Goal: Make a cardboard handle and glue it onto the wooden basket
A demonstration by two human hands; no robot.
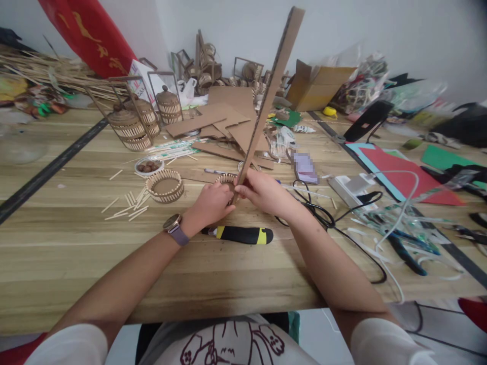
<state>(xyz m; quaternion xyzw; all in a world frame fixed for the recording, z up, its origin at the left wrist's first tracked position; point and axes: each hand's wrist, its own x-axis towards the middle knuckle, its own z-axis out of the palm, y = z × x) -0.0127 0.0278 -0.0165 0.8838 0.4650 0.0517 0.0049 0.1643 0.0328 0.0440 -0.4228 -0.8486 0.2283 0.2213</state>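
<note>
A long cardboard strip [271, 91] rises at a tilt from between my hands, its lower end at the fingers of my right hand [262, 191], which are closed round it. My left hand [213, 204], with a watch at the wrist, is closed against a small round basket [227, 178] of cardboard and short sticks. That basket is largely covered by my fingers. Just below my hands a black and yellow utility knife [243, 234] lies on the table. A second, larger stick-walled basket [165, 186] sits to the left.
Loose sticks [129, 207] and a bowl of brown balls [149, 166] lie left. Cardboard sheets [228, 114] and finished lidded baskets [131, 126] stand behind. Right are a phone [305, 167], a power strip [352, 190], a black cable [323, 215] and pliers [407, 253].
</note>
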